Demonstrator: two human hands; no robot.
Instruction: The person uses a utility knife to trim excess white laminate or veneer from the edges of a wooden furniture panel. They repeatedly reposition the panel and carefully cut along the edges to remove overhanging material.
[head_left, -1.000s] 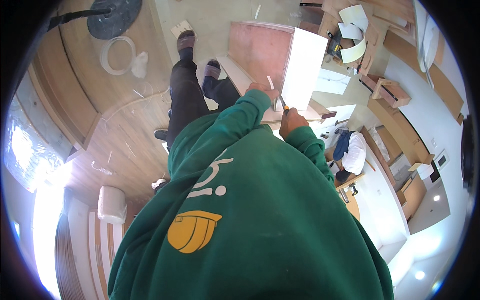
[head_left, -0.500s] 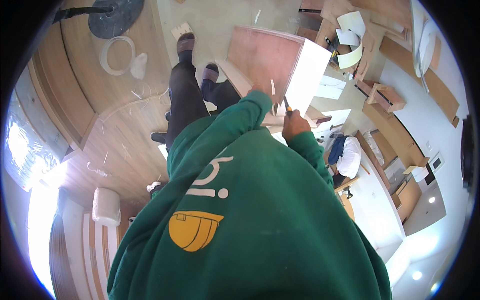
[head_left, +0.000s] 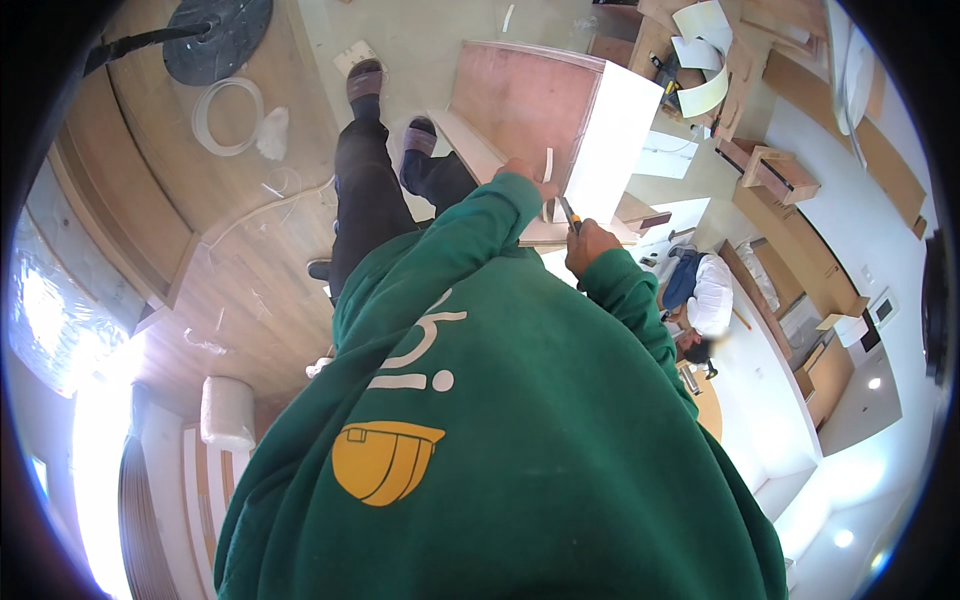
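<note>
My left hand (head_left: 528, 178) is closed on a narrow white strip (head_left: 549, 163), which stands up past the fingers. The fingertips are partly hidden by the green sleeve. My right hand (head_left: 592, 246) is wrapped round a utility knife (head_left: 572, 216) with a yellow and black handle. Its tip points up and left toward the strip and the corner of a box-shaped cabinet piece (head_left: 622, 130). That piece has a white outer side and a reddish-brown panel. Below it, a pale board edge (head_left: 468, 145) runs down toward my left hand.
A coil of white tubing (head_left: 228, 117) lies on wood-toned boards at the left, near a round dark base (head_left: 217, 40). Curved pale sheets (head_left: 703, 60) rest at the upper right. Another person (head_left: 706, 295) in a white top bends at the right. A wrapped roll (head_left: 228, 413) stands lower left.
The knife and both hands stay close to the cabinet piece's corner, with only small shifts. The other person at the right has moved, and their head now shows. My view has shifted slightly.
</note>
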